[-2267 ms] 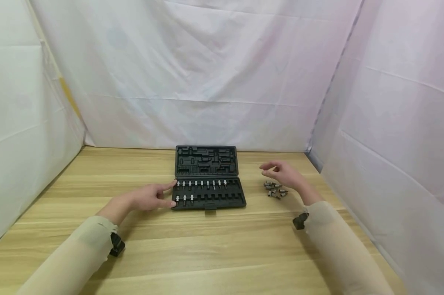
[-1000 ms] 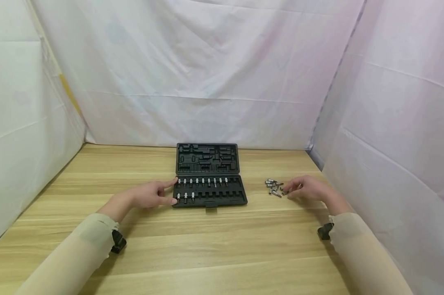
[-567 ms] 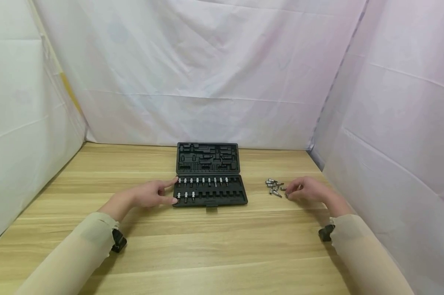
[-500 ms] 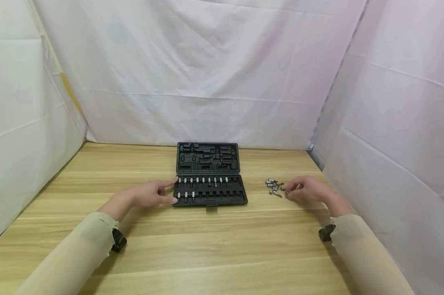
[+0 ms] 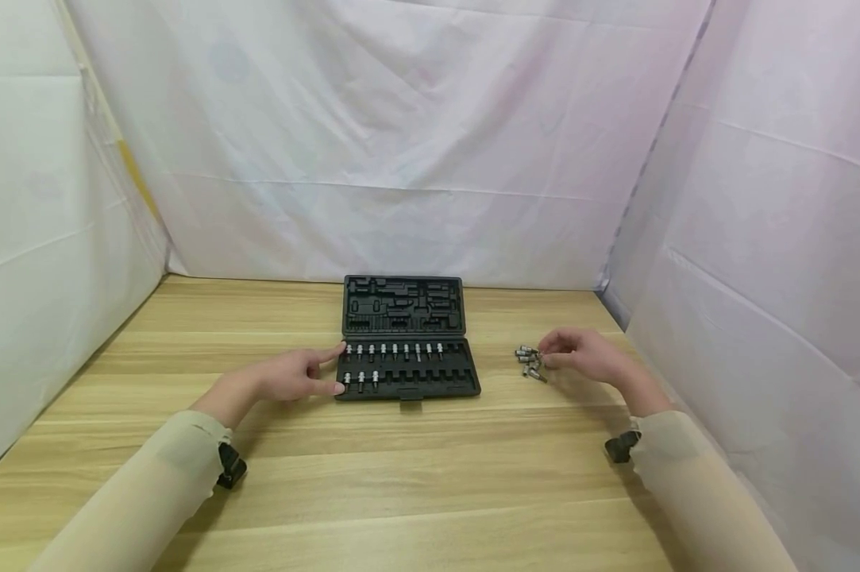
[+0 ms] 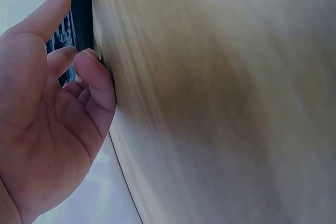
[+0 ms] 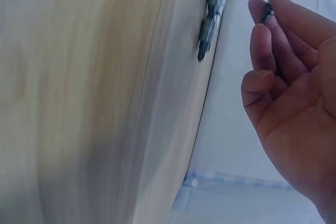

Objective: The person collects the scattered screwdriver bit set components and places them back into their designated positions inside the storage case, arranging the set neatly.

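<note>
An open black socket case [image 5: 440,391] lies on the table, its lid [image 5: 404,306] tipped back behind. Several silver bit sockets [image 5: 395,349] stand in its rear row, and three more [image 5: 361,380] fill the left end of the front row. My left hand [image 5: 290,376] touches the case's left edge with extended thumb and forefinger; the other fingers bend beneath in the left wrist view. To the right, my right hand [image 5: 585,354] hovers at a small pile of bit sockets [image 5: 526,357]. Its thumb and fingertips pinch one small bit socket [image 7: 268,12], mostly hidden by the fingers.
The wooden table [image 5: 372,485] carries the case and pile. White cloth walls [image 5: 372,143] rise behind and on both sides, with the right wall [image 5: 765,318] close to the right forearm. Dark wrist cameras [image 5: 231,465] sit under both cuffs.
My right hand came down to the right end of the pile, took a bit socket, and has now lifted slightly up and left with it. My left hand stays on the case edge.
</note>
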Tool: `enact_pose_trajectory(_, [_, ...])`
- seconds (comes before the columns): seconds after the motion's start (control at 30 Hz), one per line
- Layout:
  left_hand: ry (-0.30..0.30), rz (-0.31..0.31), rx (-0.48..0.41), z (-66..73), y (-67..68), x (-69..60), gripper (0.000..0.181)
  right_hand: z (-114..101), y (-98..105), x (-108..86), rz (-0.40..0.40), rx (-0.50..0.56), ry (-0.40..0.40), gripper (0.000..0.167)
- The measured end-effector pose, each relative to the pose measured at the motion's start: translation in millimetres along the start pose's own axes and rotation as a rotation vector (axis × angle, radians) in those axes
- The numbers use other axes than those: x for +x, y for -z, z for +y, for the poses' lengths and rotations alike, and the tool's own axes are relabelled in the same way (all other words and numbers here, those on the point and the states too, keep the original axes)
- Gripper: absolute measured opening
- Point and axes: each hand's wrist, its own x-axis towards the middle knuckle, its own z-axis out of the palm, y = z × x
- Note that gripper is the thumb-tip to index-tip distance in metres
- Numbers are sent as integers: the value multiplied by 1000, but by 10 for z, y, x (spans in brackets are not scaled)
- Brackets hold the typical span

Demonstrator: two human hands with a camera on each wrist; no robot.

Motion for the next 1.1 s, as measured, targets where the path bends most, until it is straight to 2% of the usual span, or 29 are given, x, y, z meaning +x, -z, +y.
enact_pose_trajectory(0.17, [-2,6,8,-5,1,2,94,-86,-78,72,-13,60,50,37])
enact_pose_trajectory(0.27, [-3,7,14,-7,3,2,94,-126,-137,134,-24,118,32,38])
enact_pose_trajectory(0.4, [1,2,11,-8,4,2,94,-182,-197,191,-49,248,-4,47])
enact_pose_trajectory(0.5, [1,3,5,-14,2,4,94,-231,-235,219,-54,330,-1,49])
enact_pose_trajectory(0.67, [-4,6,10,-28,1,9,94,-320,-315,280,-55,410,22,48])
enact_pose_trajectory(0.8, [-3,4,8,-30,2,14,95,-368,-383,343,-52,409,19,48])
enact_pose_trajectory(0.97, [1,5,5,-28,1,20,95,-433,-470,435,-21,327,29,51])
enact_pose_trajectory(1.1, [5,8,14,-25,2,19,96,-507,-534,500,5,301,25,51])
